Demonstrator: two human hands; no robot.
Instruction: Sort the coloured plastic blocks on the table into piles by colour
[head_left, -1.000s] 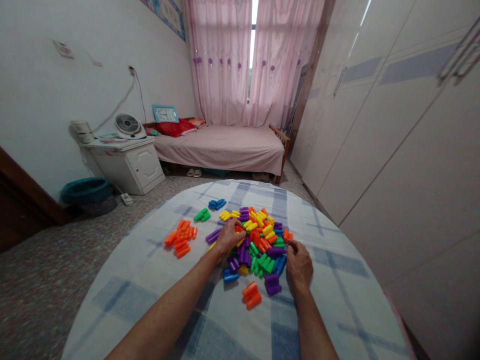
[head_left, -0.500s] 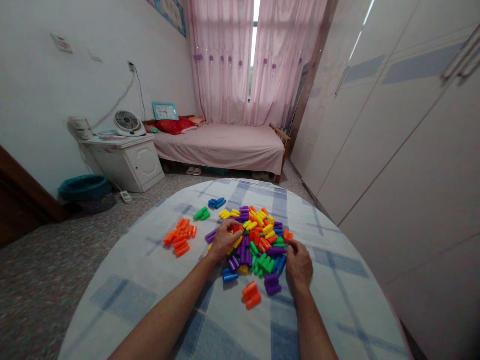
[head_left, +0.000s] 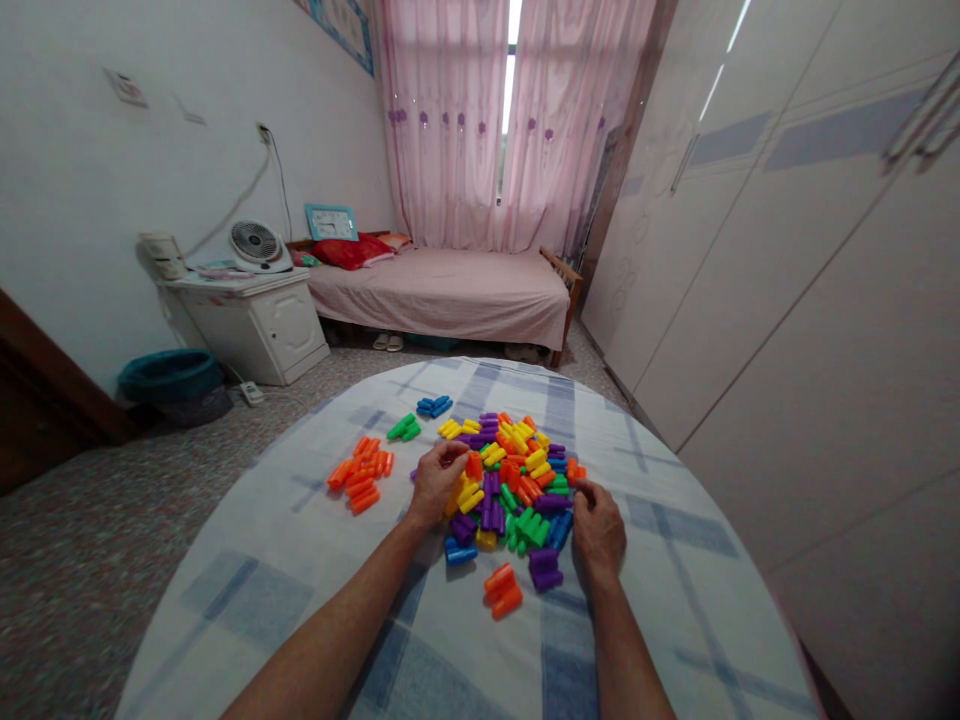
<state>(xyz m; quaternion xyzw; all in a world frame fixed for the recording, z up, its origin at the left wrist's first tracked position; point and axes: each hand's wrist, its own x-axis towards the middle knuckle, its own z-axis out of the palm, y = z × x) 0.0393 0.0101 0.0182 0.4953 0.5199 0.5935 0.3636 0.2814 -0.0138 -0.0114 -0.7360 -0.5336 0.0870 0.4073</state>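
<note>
A heap of plastic toy building blocks (head_left: 491,500) in purple, yellow, green, blue and orange lies on the table. My left hand (head_left: 435,485) is over the heap's left side, thumb and fingers pinched on an orange block (head_left: 474,466). Beside the heap's right edge, my right hand (head_left: 601,528) rests on the cloth with curled fingers. Its fingertips are close to a purple block (head_left: 553,503); whether they hold anything is hidden. Nearer to me lie another orange block (head_left: 502,590) and a purple block (head_left: 545,570).
A group of orange blocks (head_left: 360,474) lies left of the heap, with green blocks (head_left: 404,428) and blue blocks (head_left: 434,406) behind. The round table has a checked cloth (head_left: 285,590). Beyond stand a bed (head_left: 450,290), a white cabinet (head_left: 255,320) and a wardrobe (head_left: 750,300).
My left hand has shifted slightly left and towards me, and the orange block at its fingertips shows more. My right hand has stayed in place.
</note>
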